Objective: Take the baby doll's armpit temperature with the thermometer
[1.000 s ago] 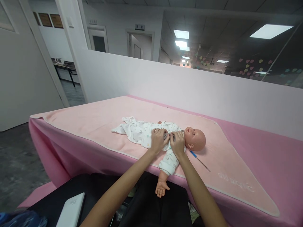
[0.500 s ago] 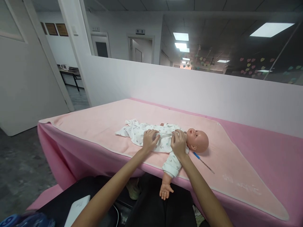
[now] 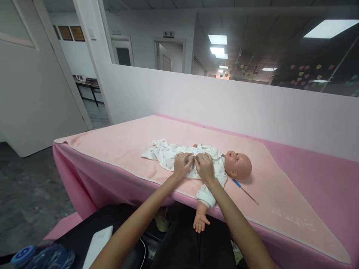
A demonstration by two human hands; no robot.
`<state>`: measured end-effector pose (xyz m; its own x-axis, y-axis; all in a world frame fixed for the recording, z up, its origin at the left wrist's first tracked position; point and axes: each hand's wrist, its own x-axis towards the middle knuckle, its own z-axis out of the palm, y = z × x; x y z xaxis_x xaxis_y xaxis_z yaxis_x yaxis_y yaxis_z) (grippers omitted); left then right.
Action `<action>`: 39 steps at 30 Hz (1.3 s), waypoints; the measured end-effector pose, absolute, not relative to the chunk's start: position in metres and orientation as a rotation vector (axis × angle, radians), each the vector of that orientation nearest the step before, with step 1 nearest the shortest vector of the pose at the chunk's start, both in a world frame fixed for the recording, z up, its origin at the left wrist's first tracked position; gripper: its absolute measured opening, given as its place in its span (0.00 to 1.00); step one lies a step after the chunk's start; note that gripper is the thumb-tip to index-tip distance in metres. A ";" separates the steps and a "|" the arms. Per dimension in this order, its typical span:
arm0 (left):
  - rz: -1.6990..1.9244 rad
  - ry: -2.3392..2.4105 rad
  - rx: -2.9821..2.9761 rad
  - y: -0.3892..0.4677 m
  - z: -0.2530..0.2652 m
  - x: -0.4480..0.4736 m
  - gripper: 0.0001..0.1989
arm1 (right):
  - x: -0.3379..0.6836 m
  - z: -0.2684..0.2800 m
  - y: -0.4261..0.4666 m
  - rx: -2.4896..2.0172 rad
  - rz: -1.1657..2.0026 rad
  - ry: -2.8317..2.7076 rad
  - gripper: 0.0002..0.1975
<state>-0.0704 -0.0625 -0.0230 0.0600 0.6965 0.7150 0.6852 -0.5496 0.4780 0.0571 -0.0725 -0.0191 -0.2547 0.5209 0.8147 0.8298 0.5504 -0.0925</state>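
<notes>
Atop the doll (image 3: 238,165), lying on the pink-covered worktop (image 3: 314,179), left hand (image 3: 182,164) and right hand (image 3: 205,167) are narrow, apparently pinching the garment (image 3: 166,158). Probable step: working its front edge; next move calls for aligned fingertips. Behind the doll: white wall (image 3: 179,97).

Doll clothes (image 3: 193,173) partly behind hands (image 3: 181,164) (image 3: 204,166)

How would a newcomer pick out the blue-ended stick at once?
Start with the pale pink mat, then find the doll's head on it. The stick lies by the head, on the side nearer the camera. It alone is thin and straight with a bright blue end, unlike the doll's white printed outfit.
</notes>
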 end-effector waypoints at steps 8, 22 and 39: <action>1.476 1.500 2.247 -0.064 -0.020 -0.069 0.15 | 0.057 -0.021 -0.073 -1.080 -0.642 -1.914 0.08; 1.420 1.498 2.159 -0.058 -0.023 -0.070 0.14 | 0.059 -0.024 -0.070 -1.019 -0.629 -1.986 0.10; 1.390 1.449 2.176 -0.062 -0.020 -0.071 0.14 | 0.060 -0.023 -0.068 -1.224 -0.383 -1.807 0.06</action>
<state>-0.0710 -0.0620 -0.0195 0.0876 0.7977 0.5967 0.6293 -0.5086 0.5876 0.0598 -0.0685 -0.0227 -0.1124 0.5829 0.8047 0.8595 0.4634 -0.2157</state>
